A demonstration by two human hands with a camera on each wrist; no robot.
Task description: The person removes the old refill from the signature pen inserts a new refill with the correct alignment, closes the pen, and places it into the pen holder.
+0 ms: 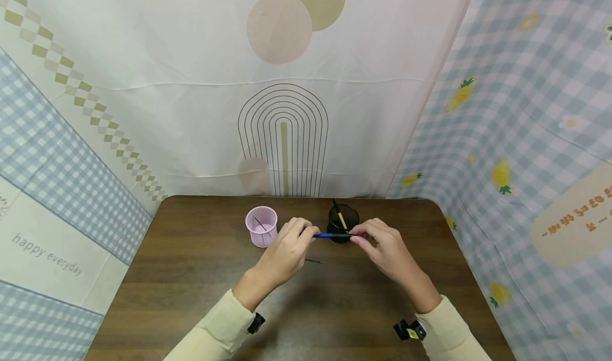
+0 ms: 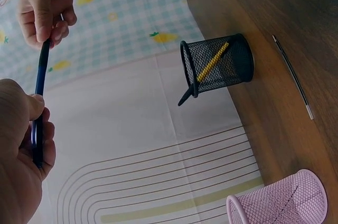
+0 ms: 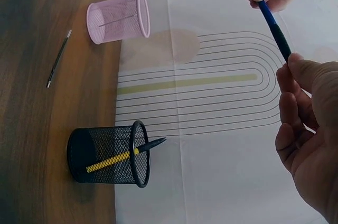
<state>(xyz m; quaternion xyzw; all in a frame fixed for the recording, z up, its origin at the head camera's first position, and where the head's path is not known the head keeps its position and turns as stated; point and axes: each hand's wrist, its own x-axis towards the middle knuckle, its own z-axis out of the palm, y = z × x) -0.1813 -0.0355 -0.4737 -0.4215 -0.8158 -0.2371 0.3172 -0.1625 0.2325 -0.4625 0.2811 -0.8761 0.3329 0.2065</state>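
Both hands hold one blue and black pen point(image 1: 330, 235) level above the table. My left hand point(image 1: 292, 242) grips its blue end, and my right hand point(image 1: 382, 244) pinches the black end between thumb and fingertips. In the right wrist view the pen runs between the two hands. A thin pen refill point(image 2: 293, 77) lies on the table beneath the hands. Behind the pen stands a black mesh pen holder point(image 3: 100, 152) with a yellow and black pen point(image 3: 116, 160) leaning in it.
To the left on the wooden table point(image 1: 191, 265) is a pink mesh pen holder point(image 1: 262, 238) with a thin refill point(image 1: 260, 223) inside. A patterned cloth point(image 1: 201, 127) hangs behind the table, and a checked cloth point(image 1: 502, 111) hangs on the right.
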